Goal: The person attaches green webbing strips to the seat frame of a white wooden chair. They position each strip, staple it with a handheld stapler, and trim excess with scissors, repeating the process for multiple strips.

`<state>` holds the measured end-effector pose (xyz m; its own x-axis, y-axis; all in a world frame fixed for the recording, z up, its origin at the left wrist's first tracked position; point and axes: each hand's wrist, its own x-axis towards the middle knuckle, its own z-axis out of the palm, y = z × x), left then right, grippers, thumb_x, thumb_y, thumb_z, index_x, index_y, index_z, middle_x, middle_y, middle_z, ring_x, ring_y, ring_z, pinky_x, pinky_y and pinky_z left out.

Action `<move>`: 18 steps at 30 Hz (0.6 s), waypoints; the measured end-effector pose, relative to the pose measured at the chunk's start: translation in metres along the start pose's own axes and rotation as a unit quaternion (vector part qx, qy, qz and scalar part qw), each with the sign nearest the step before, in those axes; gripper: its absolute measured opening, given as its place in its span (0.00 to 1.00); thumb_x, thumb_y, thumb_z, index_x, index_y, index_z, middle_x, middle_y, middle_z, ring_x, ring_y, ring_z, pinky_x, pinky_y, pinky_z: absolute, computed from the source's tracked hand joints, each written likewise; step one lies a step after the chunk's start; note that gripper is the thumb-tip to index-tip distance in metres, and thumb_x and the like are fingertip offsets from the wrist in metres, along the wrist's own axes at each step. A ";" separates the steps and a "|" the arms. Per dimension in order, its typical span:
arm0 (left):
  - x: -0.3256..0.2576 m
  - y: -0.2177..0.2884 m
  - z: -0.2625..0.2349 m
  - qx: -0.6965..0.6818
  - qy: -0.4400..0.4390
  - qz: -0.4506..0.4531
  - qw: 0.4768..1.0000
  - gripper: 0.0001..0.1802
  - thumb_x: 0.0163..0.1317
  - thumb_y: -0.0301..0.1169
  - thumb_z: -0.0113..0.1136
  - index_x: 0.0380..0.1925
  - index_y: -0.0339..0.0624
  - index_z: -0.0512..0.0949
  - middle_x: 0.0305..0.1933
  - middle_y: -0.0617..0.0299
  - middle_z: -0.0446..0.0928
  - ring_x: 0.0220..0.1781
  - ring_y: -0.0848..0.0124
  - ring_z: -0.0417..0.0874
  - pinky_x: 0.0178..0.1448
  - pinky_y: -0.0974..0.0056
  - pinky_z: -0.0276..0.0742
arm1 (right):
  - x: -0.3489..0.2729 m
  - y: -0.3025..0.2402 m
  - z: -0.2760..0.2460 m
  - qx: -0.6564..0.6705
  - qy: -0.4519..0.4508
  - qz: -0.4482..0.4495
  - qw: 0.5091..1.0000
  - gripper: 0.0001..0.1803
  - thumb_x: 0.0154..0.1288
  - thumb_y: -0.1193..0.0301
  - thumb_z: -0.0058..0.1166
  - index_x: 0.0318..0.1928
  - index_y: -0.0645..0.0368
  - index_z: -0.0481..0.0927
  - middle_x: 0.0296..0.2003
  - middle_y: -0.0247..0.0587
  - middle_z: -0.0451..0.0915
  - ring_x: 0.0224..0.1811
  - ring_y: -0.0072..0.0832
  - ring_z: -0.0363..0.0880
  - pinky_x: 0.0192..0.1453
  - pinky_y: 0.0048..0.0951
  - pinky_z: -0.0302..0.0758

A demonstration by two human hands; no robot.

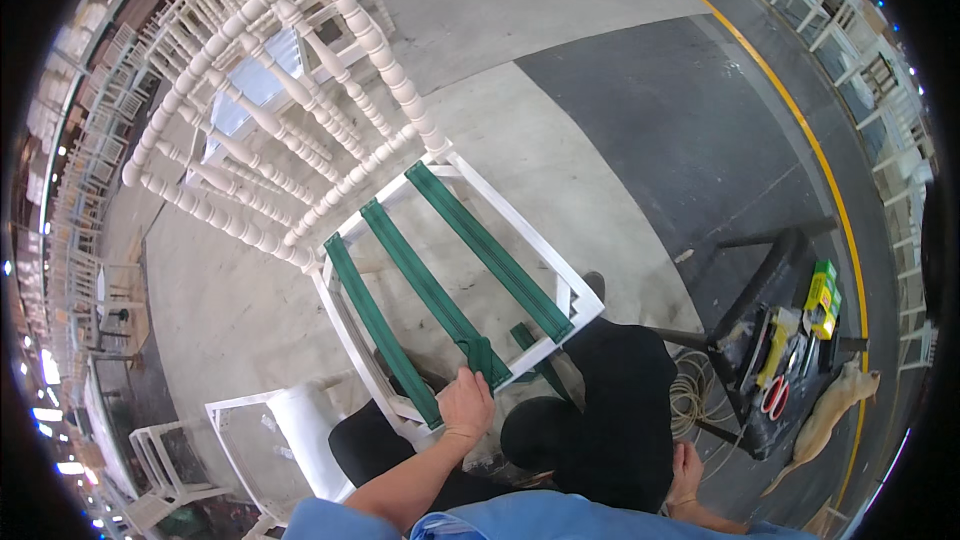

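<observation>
A white chair frame (520, 242) faces me, its turned-spindle back (385, 55) leaning away to the far left. Three green webbing straps run from the back rail to the front rail: a left strap (375, 325), a middle strap (415, 270) and a right strap (490, 250). The middle strap is folded over near its front end. My left hand (466, 404) is closed on that end at the front rail. Beside my right thigh, my right hand (685, 475) is low with its fingers curled. What it holds, if anything, is hidden. A loose green strap piece (545, 370) hangs under the front right corner.
On my right, a dark stand (765, 340) carries red-handled scissors (775, 398), other tools and a green-yellow box (823, 300). Coiled hose (690, 395) lies beside it. A tan animal (835, 410) lies on the floor. A white roll (305, 430) stands left; more white chairs line both sides.
</observation>
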<state>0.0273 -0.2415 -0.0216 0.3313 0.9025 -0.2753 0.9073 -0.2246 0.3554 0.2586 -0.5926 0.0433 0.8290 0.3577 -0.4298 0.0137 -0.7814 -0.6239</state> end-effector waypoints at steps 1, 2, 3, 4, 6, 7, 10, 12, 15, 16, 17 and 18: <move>-0.001 0.003 -0.005 0.006 -0.038 -0.015 0.999 0.14 0.77 0.38 0.53 0.37 0.38 0.71 0.31 0.41 0.84 0.34 0.41 0.86 0.40 0.39 0.79 | 0.000 0.002 0.001 -0.021 -0.004 -0.007 1.000 0.21 0.85 0.57 0.48 0.52 0.65 0.83 0.36 0.45 0.83 0.39 0.31 0.80 0.48 0.37 0.77; 0.000 0.006 -0.010 -0.002 -0.023 -0.007 1.000 0.14 0.77 0.38 0.53 0.37 0.39 0.72 0.31 0.41 0.84 0.34 0.41 0.87 0.40 0.39 0.79 | 0.000 0.003 0.002 -0.048 0.003 0.018 0.999 0.22 0.85 0.57 0.48 0.51 0.65 0.83 0.36 0.46 0.83 0.39 0.32 0.81 0.48 0.37 0.77; 0.002 0.009 -0.014 -0.005 -0.030 -0.012 0.999 0.14 0.77 0.38 0.53 0.37 0.39 0.72 0.31 0.41 0.84 0.35 0.41 0.87 0.41 0.39 0.80 | 0.000 0.004 0.003 -0.038 -0.001 -0.032 0.999 0.22 0.85 0.57 0.48 0.51 0.65 0.83 0.36 0.49 0.83 0.39 0.36 0.82 0.48 0.39 0.77; 0.003 0.012 -0.018 -0.004 -0.070 -0.034 0.997 0.13 0.76 0.38 0.53 0.38 0.39 0.72 0.32 0.42 0.84 0.36 0.42 0.87 0.42 0.40 0.80 | 0.001 0.004 0.003 -0.035 0.004 -0.049 0.998 0.22 0.84 0.56 0.47 0.50 0.65 0.83 0.36 0.51 0.84 0.39 0.40 0.83 0.48 0.41 0.77; 0.004 0.015 -0.023 -0.015 -0.042 -0.024 0.999 0.14 0.77 0.39 0.52 0.39 0.39 0.71 0.33 0.41 0.85 0.37 0.41 0.87 0.42 0.39 0.80 | 0.002 0.005 0.004 -0.056 0.007 -0.053 0.997 0.23 0.84 0.56 0.47 0.49 0.65 0.83 0.38 0.55 0.84 0.40 0.47 0.84 0.49 0.44 0.78; 0.005 0.015 -0.023 -0.017 -0.048 -0.031 0.998 0.14 0.77 0.39 0.52 0.39 0.39 0.71 0.33 0.41 0.85 0.37 0.41 0.87 0.42 0.39 0.80 | 0.003 0.005 0.005 -0.081 0.006 -0.038 0.996 0.23 0.84 0.56 0.46 0.48 0.66 0.83 0.39 0.57 0.84 0.42 0.51 0.85 0.49 0.44 0.78; 0.003 0.011 -0.018 -0.015 -0.031 -0.022 0.999 0.14 0.77 0.40 0.51 0.40 0.40 0.71 0.33 0.41 0.85 0.36 0.40 0.88 0.41 0.38 0.80 | 0.002 0.004 0.007 -0.114 0.031 -0.030 0.993 0.24 0.84 0.56 0.45 0.46 0.66 0.83 0.39 0.59 0.84 0.45 0.53 0.86 0.49 0.47 0.78; 0.000 0.006 -0.012 -0.022 -0.011 -0.006 1.000 0.14 0.78 0.41 0.50 0.41 0.40 0.71 0.32 0.41 0.85 0.35 0.39 0.87 0.41 0.37 0.80 | -0.002 0.003 0.008 -0.123 0.037 -0.038 0.991 0.25 0.85 0.56 0.44 0.45 0.67 0.83 0.39 0.60 0.84 0.45 0.52 0.86 0.49 0.47 0.78; -0.005 0.001 -0.009 -0.037 -0.002 0.001 0.999 0.15 0.79 0.41 0.49 0.41 0.40 0.71 0.32 0.40 0.85 0.34 0.38 0.88 0.42 0.36 0.80 | -0.008 0.000 0.007 -0.124 0.014 -0.045 0.991 0.25 0.85 0.56 0.43 0.43 0.66 0.82 0.39 0.60 0.83 0.45 0.55 0.84 0.49 0.49 0.77; -0.005 0.001 -0.008 -0.036 -0.001 -0.003 0.999 0.15 0.79 0.42 0.48 0.42 0.40 0.71 0.32 0.40 0.85 0.35 0.38 0.88 0.43 0.36 0.80 | -0.008 -0.001 0.007 -0.111 0.009 -0.045 0.993 0.25 0.85 0.56 0.43 0.42 0.66 0.81 0.38 0.61 0.82 0.44 0.58 0.82 0.48 0.51 0.76; -0.004 0.001 -0.009 -0.038 -0.003 -0.004 0.999 0.15 0.79 0.42 0.48 0.42 0.41 0.71 0.32 0.40 0.85 0.35 0.38 0.88 0.44 0.36 0.80 | -0.007 -0.001 0.008 -0.099 0.013 -0.025 0.995 0.25 0.85 0.56 0.43 0.40 0.65 0.80 0.38 0.62 0.81 0.43 0.61 0.80 0.48 0.52 0.75; -0.003 0.001 -0.009 -0.043 0.009 -0.002 0.999 0.16 0.79 0.43 0.47 0.43 0.41 0.71 0.33 0.39 0.86 0.36 0.38 0.88 0.44 0.35 0.80 | -0.007 -0.001 0.008 -0.091 0.021 -0.077 0.993 0.25 0.85 0.56 0.42 0.40 0.65 0.80 0.38 0.62 0.81 0.43 0.61 0.80 0.48 0.52 0.74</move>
<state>0.0252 -0.2414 -0.0120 0.3227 0.9097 -0.2613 0.8824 -0.1892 0.4309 0.2486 -0.5898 0.0415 0.8321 0.4612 -0.3080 0.2398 -0.7999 -0.5501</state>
